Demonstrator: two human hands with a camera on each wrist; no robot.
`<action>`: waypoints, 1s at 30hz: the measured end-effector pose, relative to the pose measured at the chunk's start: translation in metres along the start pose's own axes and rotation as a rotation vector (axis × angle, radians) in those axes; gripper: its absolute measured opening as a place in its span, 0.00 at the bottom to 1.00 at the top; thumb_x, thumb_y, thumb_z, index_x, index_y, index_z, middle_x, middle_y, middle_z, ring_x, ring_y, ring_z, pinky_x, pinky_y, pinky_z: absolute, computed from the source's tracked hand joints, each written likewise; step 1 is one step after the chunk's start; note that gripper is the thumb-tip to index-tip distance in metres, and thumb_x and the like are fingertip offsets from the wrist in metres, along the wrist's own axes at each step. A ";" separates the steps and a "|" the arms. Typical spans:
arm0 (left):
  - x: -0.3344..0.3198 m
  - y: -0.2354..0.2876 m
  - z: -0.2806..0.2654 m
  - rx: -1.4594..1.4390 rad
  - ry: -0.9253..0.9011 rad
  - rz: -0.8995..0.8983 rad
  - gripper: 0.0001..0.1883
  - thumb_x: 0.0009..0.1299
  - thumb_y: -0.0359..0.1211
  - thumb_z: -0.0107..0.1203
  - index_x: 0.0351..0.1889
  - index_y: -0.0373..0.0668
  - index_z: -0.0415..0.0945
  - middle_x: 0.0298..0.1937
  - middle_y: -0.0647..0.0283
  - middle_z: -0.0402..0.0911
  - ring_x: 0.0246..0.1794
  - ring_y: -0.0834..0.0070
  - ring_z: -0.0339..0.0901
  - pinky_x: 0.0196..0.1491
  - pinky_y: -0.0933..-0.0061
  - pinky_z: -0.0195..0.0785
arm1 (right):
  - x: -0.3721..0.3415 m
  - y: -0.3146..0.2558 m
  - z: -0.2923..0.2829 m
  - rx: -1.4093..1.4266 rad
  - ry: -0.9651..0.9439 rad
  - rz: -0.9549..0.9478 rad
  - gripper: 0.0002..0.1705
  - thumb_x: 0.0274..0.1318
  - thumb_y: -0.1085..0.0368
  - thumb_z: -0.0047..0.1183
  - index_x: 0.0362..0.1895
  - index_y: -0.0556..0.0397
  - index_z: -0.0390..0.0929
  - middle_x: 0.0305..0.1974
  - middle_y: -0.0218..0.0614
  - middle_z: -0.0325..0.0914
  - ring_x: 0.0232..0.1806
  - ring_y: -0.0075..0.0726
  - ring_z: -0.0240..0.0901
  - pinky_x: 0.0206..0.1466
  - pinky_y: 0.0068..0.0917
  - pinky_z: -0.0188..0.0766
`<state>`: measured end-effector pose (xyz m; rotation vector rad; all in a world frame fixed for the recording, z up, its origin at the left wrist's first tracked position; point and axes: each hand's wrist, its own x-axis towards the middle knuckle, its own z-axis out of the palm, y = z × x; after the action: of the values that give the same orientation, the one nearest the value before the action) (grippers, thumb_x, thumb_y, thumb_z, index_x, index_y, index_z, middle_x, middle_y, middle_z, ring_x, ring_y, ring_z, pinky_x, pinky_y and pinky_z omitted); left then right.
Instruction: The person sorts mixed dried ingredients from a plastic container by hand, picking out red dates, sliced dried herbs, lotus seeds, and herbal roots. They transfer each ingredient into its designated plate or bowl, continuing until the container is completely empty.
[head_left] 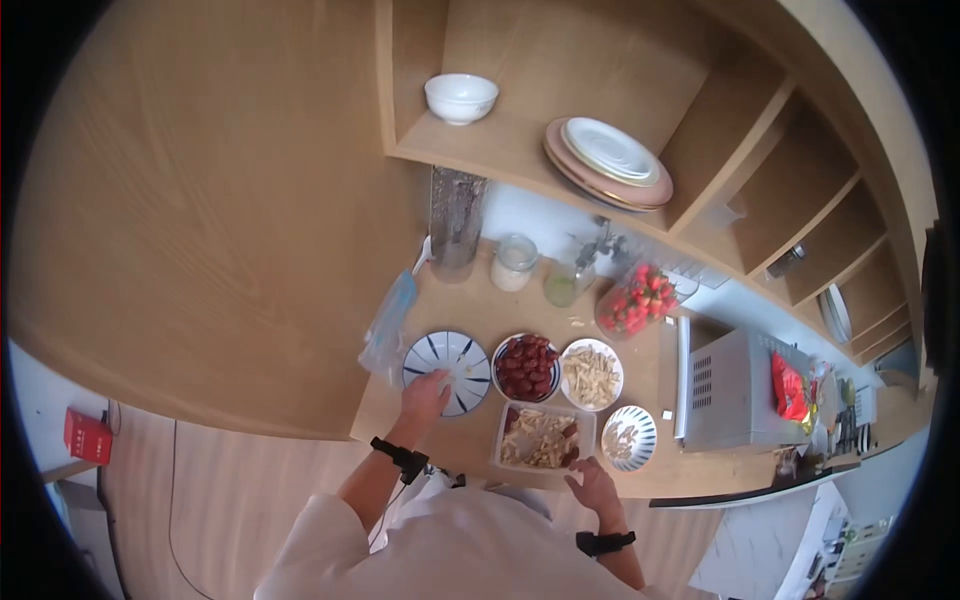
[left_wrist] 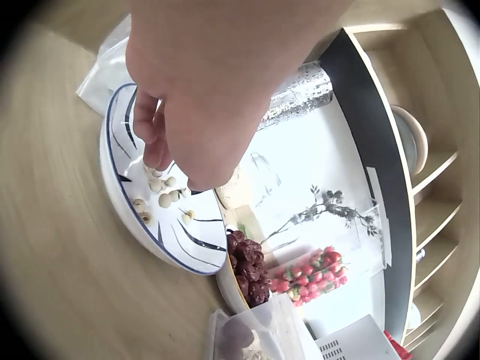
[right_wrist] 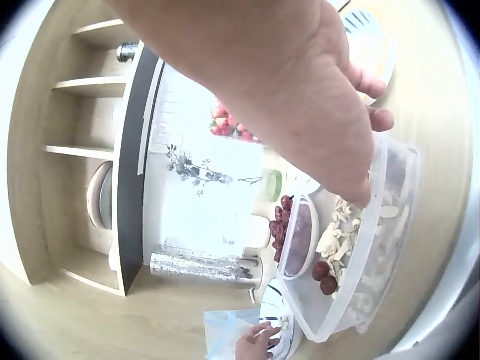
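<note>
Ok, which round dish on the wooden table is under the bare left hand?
The flat white plate with dark blue stripes, the leftmost dish; no other has the left hand over it.

In front of you, a white plate (head_left: 424,364) with a blue rim and dark stripes lies flat, small round cream-coloured seeds (left_wrist: 165,200) scattered loose on it. Nearer you and rightward, a lidless clear plastic box (right_wrist: 369,247) sits level, holding pale strips (right_wrist: 330,238) and dark-red dates (right_wrist: 328,286).
</note>
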<state>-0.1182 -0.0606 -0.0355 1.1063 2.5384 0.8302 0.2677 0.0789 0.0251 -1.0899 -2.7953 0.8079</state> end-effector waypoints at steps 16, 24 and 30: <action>-0.075 0.085 -0.007 -0.178 0.020 0.498 0.06 0.62 0.31 0.59 0.36 0.45 0.77 0.38 0.61 0.77 0.45 0.57 0.75 0.45 0.57 0.67 | 0.006 -0.002 -0.035 0.096 -0.126 -0.019 0.10 0.58 0.62 0.58 0.43 0.50 0.77 0.43 0.38 0.78 0.45 0.51 0.79 0.46 0.44 0.76; -0.060 0.138 0.040 -0.019 -0.338 0.600 0.13 0.63 0.32 0.59 0.45 0.44 0.75 0.46 0.58 0.76 0.48 0.55 0.75 0.48 0.56 0.71 | -0.007 0.025 -0.037 0.266 -0.123 0.016 0.09 0.59 0.64 0.58 0.42 0.52 0.77 0.41 0.40 0.78 0.44 0.52 0.79 0.45 0.42 0.75; -0.050 0.170 0.096 0.204 -0.393 0.539 0.20 0.61 0.31 0.59 0.52 0.39 0.74 0.54 0.53 0.71 0.52 0.54 0.75 0.46 0.54 0.76 | -0.025 0.056 -0.038 0.371 -0.091 0.074 0.07 0.59 0.67 0.59 0.41 0.55 0.81 0.35 0.39 0.81 0.31 0.35 0.76 0.34 0.29 0.72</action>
<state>0.0579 0.0348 -0.0125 1.8563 2.0515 0.3984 0.3293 0.1145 0.0349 -1.1161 -2.5338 1.3477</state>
